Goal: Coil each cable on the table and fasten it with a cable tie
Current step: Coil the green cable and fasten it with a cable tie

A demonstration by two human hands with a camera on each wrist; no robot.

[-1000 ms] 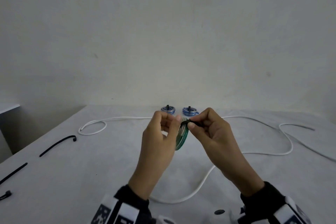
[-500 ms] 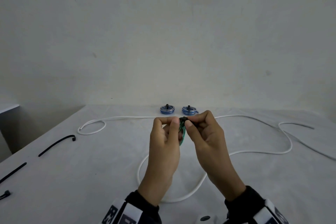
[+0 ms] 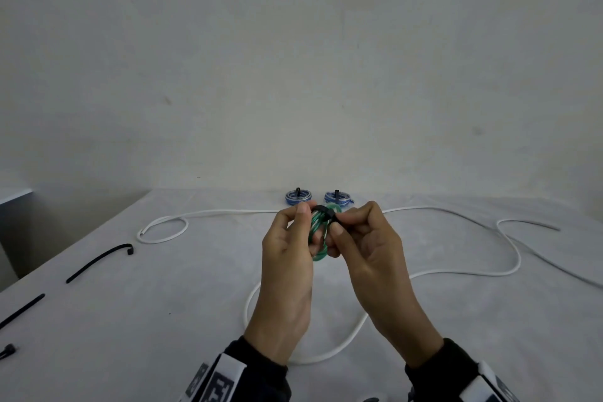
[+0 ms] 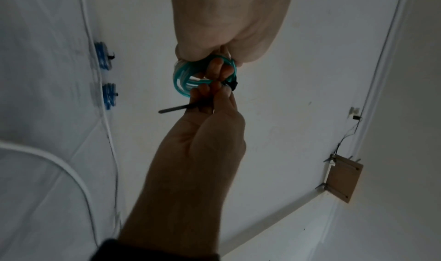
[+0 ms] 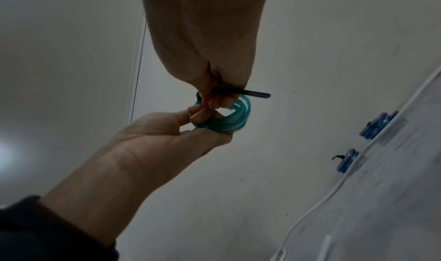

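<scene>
A small coil of green cable [image 3: 318, 240] hangs in the air between both hands, above the middle of the table. My left hand [image 3: 306, 225] grips the coil from the left, thumb on top. A black cable tie [image 3: 324, 210] wraps over the coil's top. My right hand [image 3: 339, 223] pinches the tie at the coil's right side. In the left wrist view the tie's free tail [image 4: 174, 108] sticks out past the right hand's fingers, beside the coil [image 4: 181, 80]. The right wrist view shows the same tail [image 5: 253, 93] above the coil [image 5: 229, 121].
Two blue coils [image 3: 298, 197] [image 3: 337, 197], each with a black tie, lie at the table's back. A long loose white cable [image 3: 352, 330] winds across the table under my hands. Spare black ties [image 3: 98, 263] [image 3: 21, 310] lie near the left edge.
The hands drew closer together and the coil turned, so its strands now face me. The tie now lies across the coil's top, with the right hand still pinching it.
</scene>
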